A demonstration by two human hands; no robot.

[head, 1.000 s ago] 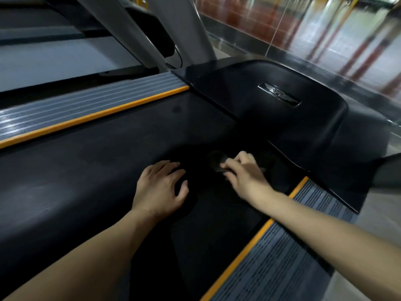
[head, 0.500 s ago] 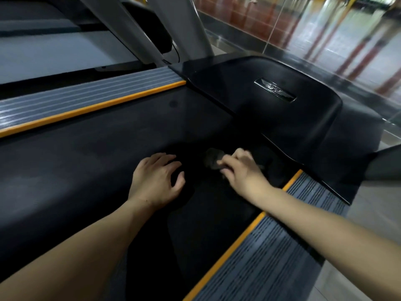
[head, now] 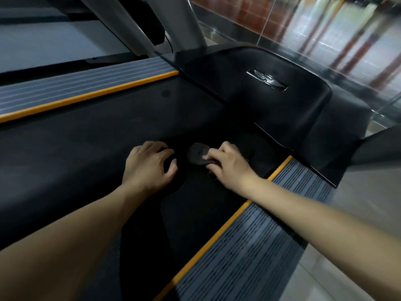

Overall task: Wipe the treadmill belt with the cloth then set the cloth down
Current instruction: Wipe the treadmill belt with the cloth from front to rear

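One dark cloth (head: 198, 156), bunched up on the treadmill belt (head: 91, 135) near its front end, just short of the black motor cover (head: 249, 92). Right hand (head: 230, 165) has its fingers curled onto the cloth, pinning it to the belt. Left hand (head: 149, 167) is just beside it, palm down, fingers loosely spread, holding nothing. Two orange-edged side rails (head: 249, 246) flank the belt, with lots of bare belt open toward the left rail.

A pale tiled floor (head: 355, 224) is seen at the lower right. Beyond a glass panel (head: 325, 29) at the upper right, blurred red-brown brickwork (head: 249, 11) and bright reflections are shown. The whole scene is dimly lit.
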